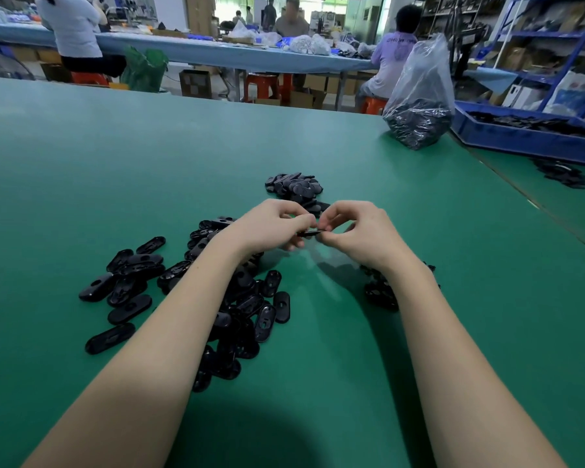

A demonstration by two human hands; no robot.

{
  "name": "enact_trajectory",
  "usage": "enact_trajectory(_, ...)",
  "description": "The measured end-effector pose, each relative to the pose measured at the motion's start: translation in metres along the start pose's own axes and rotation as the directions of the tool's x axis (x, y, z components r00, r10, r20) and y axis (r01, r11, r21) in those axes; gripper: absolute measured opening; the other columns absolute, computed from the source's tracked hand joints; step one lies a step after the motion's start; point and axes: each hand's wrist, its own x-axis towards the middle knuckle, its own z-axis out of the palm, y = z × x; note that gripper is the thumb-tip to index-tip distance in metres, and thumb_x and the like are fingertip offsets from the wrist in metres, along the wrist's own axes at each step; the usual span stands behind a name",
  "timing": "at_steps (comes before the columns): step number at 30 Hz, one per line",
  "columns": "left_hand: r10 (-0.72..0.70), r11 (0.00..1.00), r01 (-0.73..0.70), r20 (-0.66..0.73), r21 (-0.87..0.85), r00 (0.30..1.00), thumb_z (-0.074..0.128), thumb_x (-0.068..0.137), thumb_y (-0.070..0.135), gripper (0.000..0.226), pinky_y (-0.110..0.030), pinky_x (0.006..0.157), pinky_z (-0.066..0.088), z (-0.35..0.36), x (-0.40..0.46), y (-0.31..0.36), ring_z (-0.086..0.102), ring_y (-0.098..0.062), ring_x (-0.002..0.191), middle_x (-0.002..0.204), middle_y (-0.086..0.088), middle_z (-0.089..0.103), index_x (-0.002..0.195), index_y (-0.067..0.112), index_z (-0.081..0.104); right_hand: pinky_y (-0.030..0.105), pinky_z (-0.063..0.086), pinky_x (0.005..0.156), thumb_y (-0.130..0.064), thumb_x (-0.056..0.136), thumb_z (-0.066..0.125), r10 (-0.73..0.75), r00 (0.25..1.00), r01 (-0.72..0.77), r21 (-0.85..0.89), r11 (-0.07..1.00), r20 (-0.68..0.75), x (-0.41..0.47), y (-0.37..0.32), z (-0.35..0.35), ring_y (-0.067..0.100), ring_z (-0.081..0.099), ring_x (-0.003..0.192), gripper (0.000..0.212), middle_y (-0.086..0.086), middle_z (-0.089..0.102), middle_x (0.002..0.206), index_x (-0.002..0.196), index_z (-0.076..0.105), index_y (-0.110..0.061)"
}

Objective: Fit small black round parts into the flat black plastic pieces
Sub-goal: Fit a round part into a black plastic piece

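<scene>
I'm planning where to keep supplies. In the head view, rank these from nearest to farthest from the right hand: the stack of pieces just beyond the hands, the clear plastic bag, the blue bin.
1. Stack of pieces: just beyond the right hand, slightly left.
2. Clear plastic bag: far right of the table.
3. Blue bin: right of the bag, farthest.

Two bare forearms run up from the near edge, unsleeved the whole way to the wrists. The left hand [272, 224] and the right hand [358, 231] wear no gloves, rings, watch or bands. The fingers [304, 219] are slim, with short, plain nails where these show.
</scene>
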Motion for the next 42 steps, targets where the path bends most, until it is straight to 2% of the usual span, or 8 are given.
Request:
enact_trajectory(2,-0.015,0.995,0.021,0.061,-0.097,0.998,0.064,0.098,0.022,0.014,-0.022,0.069,0.056,0.003,-0.002,0.002,0.063,-0.009,0.07,0.089,-0.003,0.076,0.104,0.013,0.073,0.01,0.041,0.05,-0.019,0.081,0.079,-0.003,0.999,0.004,0.014,1.0,-0.043,0.0,0.004,-0.005,-0.004,0.052,0.049,0.013,-0.012,0.073,0.082,0.08,0.072,-0.03)
enact_trajectory(7,-0.052,0.966,0.044,-0.026,-0.255,0.998,0.075,0.088,0.015,0.016,-0.019,0.068,0.052,0.006,-0.001,0.001,0.058,-0.006,0.06,0.074,0.003,0.069,0.104,0.014,0.074,0.015,0.047,0.057,-0.021,0.083,0.072,0.058,0.998,-0.059,-0.072,0.996,-0.021,0.0,0.007,-0.014,-0.002,0.056,0.053,0.016,-0.019,0.071,0.077,0.087,0.072,-0.037)
enact_trajectory(10,-0.083,0.961,0.06,-0.074,-0.271,0.994,0.075,0.088,0.012,0.014,-0.022,0.069,0.053,0.006,0.0,-0.001,0.057,-0.007,0.059,0.063,0.009,0.066,0.102,0.015,0.074,0.03,0.055,0.084,-0.028,0.086,0.065,0.219,0.976,-0.209,-0.322,0.923,-0.006,0.0,0.009,-0.026,0.007,0.067,0.088,0.013,-0.019,0.073,0.09,0.087,0.074,-0.038)
enact_trajectory(13,-0.106,0.955,0.077,-0.086,-0.288,0.991,0.074,0.088,0.009,0.016,-0.021,0.068,0.055,0.006,0.001,-0.002,0.056,-0.006,0.056,0.066,0.007,0.068,0.104,0.013,0.074,0.033,0.053,0.093,-0.033,0.083,0.069,0.35,0.937,-0.312,-0.439,0.843,0.004,-0.003,0.01,-0.033,0.017,0.065,0.104,0.01,-0.012,0.075,0.103,0.089,0.076,-0.038)
enact_trajectory(22,-0.13,0.933,0.095,-0.076,-0.348,0.989,0.067,0.089,-0.005,0.022,-0.026,0.08,0.061,0.008,0.002,-0.003,0.062,-0.019,0.073,0.098,-0.01,0.068,0.098,0.014,0.073,0.032,0.055,0.087,-0.028,0.078,0.071,0.328,0.944,-0.3,-0.336,0.893,0.028,-0.003,0.011,-0.026,0.012,0.067,0.092,0.005,-0.016,0.074,0.086,0.079,0.074,-0.032)
enact_trajectory(30,-0.116,0.945,0.084,-0.084,-0.316,0.99,0.07,0.089,0.0,0.016,-0.017,0.073,0.056,0.008,0.004,-0.007,0.065,-0.01,0.068,0.092,-0.008,0.073,0.1,0.012,0.072,0.009,0.038,0.044,-0.02,0.081,0.071,0.21,0.977,-0.211,0.064,0.975,0.022,0.0,0.008,-0.018,-0.002,0.052,0.048,0.008,-0.013,0.071,0.072,0.084,0.075,-0.027)
enact_trajectory(36,-0.106,0.923,0.076,-0.058,-0.377,0.993,0.07,0.09,-0.001,0.013,-0.025,0.079,0.061,0.008,0.005,-0.007,0.066,-0.013,0.07,0.082,-0.009,0.073,0.1,0.007,0.072,0.011,0.034,0.041,-0.02,0.082,0.076,0.179,0.982,-0.185,0.159,0.97,0.052,-0.004,0.003,-0.018,0.01,0.052,0.047,0.006,0.0,0.071,0.072,0.084,0.074,-0.025)
enact_trajectory(42,-0.089,0.875,0.073,-0.011,-0.478,0.996,0.068,0.09,-0.004,0.012,-0.022,0.075,0.061,0.008,0.003,-0.006,0.075,-0.019,0.08,0.089,-0.014,0.076,0.1,0.004,0.071,0.012,0.035,0.042,-0.02,0.085,0.076,0.176,0.984,-0.17,0.21,0.963,-0.009,-0.003,0.001,-0.013,0.008,0.052,0.043,0.005,-0.007,0.067,0.066,0.08,0.076,-0.023)
